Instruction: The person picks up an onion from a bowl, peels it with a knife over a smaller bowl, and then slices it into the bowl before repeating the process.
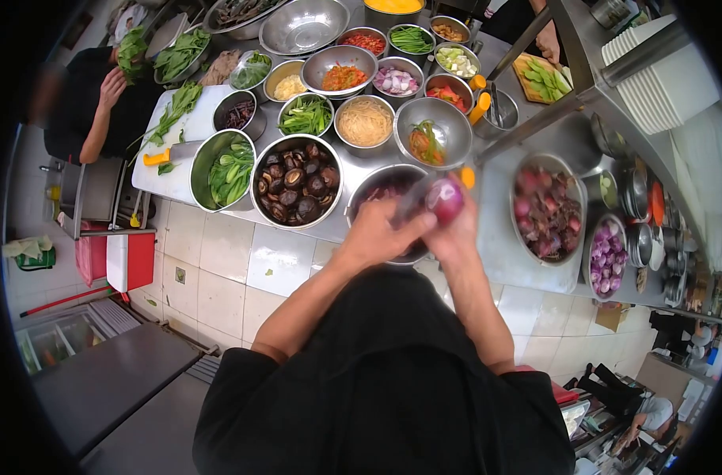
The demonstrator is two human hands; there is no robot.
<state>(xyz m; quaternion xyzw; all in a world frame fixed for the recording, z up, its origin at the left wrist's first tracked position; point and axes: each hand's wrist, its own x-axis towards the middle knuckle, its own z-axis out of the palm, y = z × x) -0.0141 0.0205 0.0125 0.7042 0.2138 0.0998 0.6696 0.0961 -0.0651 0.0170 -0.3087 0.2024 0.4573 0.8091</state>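
Left hand [377,233] grips a blurred knife [412,199], long axis slanting far-right toward the red onion [446,199] clasped in the right hand [458,236], above a steel bowl [374,188] on the tabletop's [495,229] near edge.

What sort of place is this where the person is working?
Probably a restaurant kitchen: a steel counter crowded with metal bowls of cut ingredients, like the mushrooms; a tall stack of white plates; the right hand holding a red onion.
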